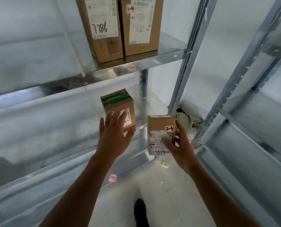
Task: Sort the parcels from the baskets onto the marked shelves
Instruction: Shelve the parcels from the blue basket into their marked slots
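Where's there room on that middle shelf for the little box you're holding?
For the parcel, bare metal runs left of the green-taped box on the middle shelf; the gap between it and the upright is narrow. Two tall boxes crowd the upper shelf's right part.

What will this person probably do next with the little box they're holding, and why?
Probably set the 2-4 parcel, held in the right hand, on the shelf beside the green-taped box. The shelf above is tagged 1-4, so this one is likely 2-4.
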Action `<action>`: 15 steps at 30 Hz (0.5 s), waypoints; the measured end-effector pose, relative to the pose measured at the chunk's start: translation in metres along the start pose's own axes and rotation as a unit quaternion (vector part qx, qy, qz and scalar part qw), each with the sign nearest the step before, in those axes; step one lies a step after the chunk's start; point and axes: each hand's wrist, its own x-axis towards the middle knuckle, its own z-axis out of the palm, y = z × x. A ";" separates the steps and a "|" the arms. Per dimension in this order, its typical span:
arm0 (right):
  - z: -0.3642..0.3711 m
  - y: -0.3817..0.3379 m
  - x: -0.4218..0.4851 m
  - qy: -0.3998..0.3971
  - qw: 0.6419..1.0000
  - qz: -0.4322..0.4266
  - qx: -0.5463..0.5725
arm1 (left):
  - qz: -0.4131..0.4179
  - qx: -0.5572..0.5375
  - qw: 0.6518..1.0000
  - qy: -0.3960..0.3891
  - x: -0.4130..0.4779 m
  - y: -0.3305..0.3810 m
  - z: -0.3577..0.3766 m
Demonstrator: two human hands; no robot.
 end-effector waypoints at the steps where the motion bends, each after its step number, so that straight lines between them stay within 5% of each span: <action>1: 0.000 0.000 0.014 -0.009 1.000 0.004 -0.009 | -0.005 0.000 1.000 0.002 0.011 -0.003 0.002; 15: 0.003 0.024 0.196 -0.118 0.992 0.041 -0.036 | -0.113 0.063 0.991 -0.019 0.136 -0.035 0.049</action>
